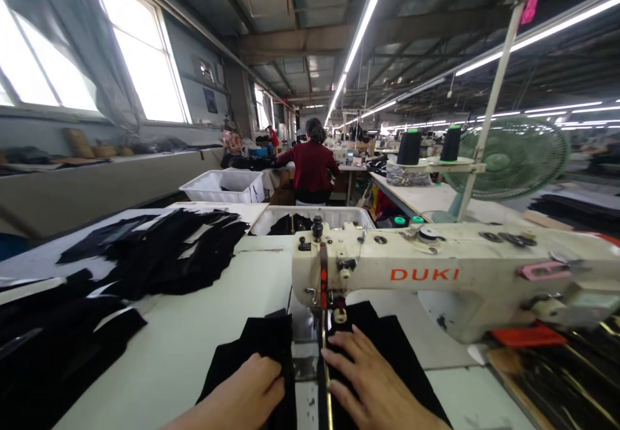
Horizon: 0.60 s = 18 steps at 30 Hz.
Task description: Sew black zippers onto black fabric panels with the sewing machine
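Observation:
A sewing machine (368,268) marked DUKI stands in front of me, its needle area just ahead of my hands. One black fabric piece (266,333) lies left of the needle. My left hand (249,388) rests on it, fingers curled and thumb pressed against the cloth. Right of the needle is another black fabric piece (387,339), with a gold-toothed zipper (328,385) along its left edge leading up under the presser foot. My right hand (371,375) lies on this piece, fingers spread, fingertips at the zipper. The needle tip is hard to make out.
Black fabric pieces (179,249) are heaped on the table at left. Behind the machine stands a white bin (356,214); another white bin (223,184) is farther back. More gold zippers (581,372) lie at right. A green fan (508,155) and a seated person (314,165) are beyond.

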Motion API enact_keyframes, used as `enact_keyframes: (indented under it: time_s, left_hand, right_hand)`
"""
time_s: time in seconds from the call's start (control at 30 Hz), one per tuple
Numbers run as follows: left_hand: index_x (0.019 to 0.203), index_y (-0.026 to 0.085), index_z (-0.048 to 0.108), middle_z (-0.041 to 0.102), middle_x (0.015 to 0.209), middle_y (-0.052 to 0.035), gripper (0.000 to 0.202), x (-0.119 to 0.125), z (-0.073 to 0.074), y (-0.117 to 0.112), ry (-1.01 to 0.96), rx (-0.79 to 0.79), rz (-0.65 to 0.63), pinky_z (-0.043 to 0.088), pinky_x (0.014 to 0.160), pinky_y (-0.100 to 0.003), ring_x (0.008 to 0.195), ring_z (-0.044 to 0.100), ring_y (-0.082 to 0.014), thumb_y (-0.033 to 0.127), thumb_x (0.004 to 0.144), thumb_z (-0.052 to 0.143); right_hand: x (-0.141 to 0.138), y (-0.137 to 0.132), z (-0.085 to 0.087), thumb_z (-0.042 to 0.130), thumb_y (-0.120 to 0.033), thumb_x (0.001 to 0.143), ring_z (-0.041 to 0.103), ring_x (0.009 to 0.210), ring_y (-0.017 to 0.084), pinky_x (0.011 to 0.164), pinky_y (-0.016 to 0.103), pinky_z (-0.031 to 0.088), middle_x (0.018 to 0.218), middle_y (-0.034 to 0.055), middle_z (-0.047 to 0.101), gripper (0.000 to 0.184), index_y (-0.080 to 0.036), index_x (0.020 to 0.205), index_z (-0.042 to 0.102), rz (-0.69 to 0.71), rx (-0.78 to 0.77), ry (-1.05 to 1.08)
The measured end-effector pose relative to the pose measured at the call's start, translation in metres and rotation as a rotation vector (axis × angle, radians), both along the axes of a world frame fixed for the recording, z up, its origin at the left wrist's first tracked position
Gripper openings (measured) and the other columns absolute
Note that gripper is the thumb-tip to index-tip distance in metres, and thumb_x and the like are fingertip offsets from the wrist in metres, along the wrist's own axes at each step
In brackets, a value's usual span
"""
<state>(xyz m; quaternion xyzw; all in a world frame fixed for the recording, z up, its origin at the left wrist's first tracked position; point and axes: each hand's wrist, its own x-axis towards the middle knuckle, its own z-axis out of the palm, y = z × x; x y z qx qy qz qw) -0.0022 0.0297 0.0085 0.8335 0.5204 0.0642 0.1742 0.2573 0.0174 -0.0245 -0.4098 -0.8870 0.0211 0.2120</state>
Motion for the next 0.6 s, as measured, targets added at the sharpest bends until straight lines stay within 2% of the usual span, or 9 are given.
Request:
enact_keyframes:
  time_s: [0.13,0.2,0.27,0.33,0.43,0.5,0.6]
  left_hand:
    - [0.072,0.020,0.066,0.065,0.065,0.0005,0.041,0.020,-0.006,-0.013,-0.083,-0.031,-0.063,0.050,0.061,-0.020,0.063,0.065,-0.0145,0.031,0.103,0.041]
    - [0.081,0.022,0.067,0.069,0.076,0.0006,0.030,0.020,-0.010,-0.017,-0.141,0.088,-0.090,0.052,0.069,-0.022,0.073,0.068,-0.0162,0.029,0.100,0.045]
    - [0.094,0.025,0.067,0.071,0.101,-0.0012,0.010,0.017,-0.021,-0.019,-0.163,0.284,-0.124,0.053,0.081,-0.027,0.094,0.068,-0.0204,0.029,0.092,0.058]
    - [0.104,0.026,0.066,0.066,0.122,-0.0035,0.020,0.015,-0.035,-0.020,-0.126,0.455,-0.160,0.052,0.092,-0.032,0.112,0.062,-0.0248,0.030,0.084,0.069]
    - [0.121,0.023,0.061,0.062,0.133,-0.0063,0.043,0.016,-0.053,-0.019,-0.021,0.633,-0.228,0.051,0.094,-0.038,0.118,0.059,-0.0271,0.036,0.081,0.073]
    - [0.136,0.020,0.052,0.060,0.137,-0.0069,0.057,0.019,-0.057,-0.016,0.053,0.712,-0.287,0.050,0.093,-0.039,0.117,0.060,-0.0271,0.036,0.084,0.070]
    - [0.145,0.020,0.045,0.054,0.144,-0.0067,0.063,0.022,-0.056,-0.009,0.122,0.750,-0.315,0.047,0.095,-0.041,0.121,0.057,-0.0271,0.029,0.085,0.063]
  right_hand:
    - [-0.006,-0.009,0.004,0.061,-0.027,0.095,0.053,0.129,0.023,0.114,0.050,0.034,0.135,0.0057,0.059,0.038,-0.027,0.133,0.057,-0.045,-0.098,0.055]
    - [-0.007,-0.010,0.002,0.060,-0.029,0.095,0.051,0.130,0.023,0.115,0.051,0.033,0.137,0.0045,0.058,0.038,-0.028,0.132,0.057,-0.049,-0.115,0.049]
    - [-0.008,-0.011,0.000,0.059,-0.031,0.096,0.050,0.131,0.023,0.116,0.051,0.031,0.137,0.0028,0.058,0.036,-0.029,0.132,0.057,-0.043,-0.123,0.027]
    - [-0.008,-0.012,-0.001,0.058,-0.030,0.095,0.050,0.131,0.023,0.116,0.052,0.031,0.138,0.0010,0.058,0.039,-0.030,0.134,0.055,-0.038,-0.124,-0.009]
    - [-0.008,-0.014,-0.004,0.058,-0.021,0.091,0.047,0.134,0.023,0.116,0.055,0.030,0.143,-0.0008,0.053,0.051,-0.031,0.140,0.048,-0.038,-0.094,-0.061]
    - [-0.009,-0.014,-0.006,0.057,-0.017,0.088,0.045,0.135,0.024,0.115,0.055,0.031,0.147,0.0002,0.049,0.056,-0.028,0.142,0.046,-0.033,-0.048,-0.093]
    - [-0.013,-0.008,-0.007,0.056,-0.017,0.085,0.052,0.129,0.025,0.112,0.049,0.039,0.144,0.0030,0.053,0.048,-0.023,0.133,0.053,-0.049,0.061,-0.105]
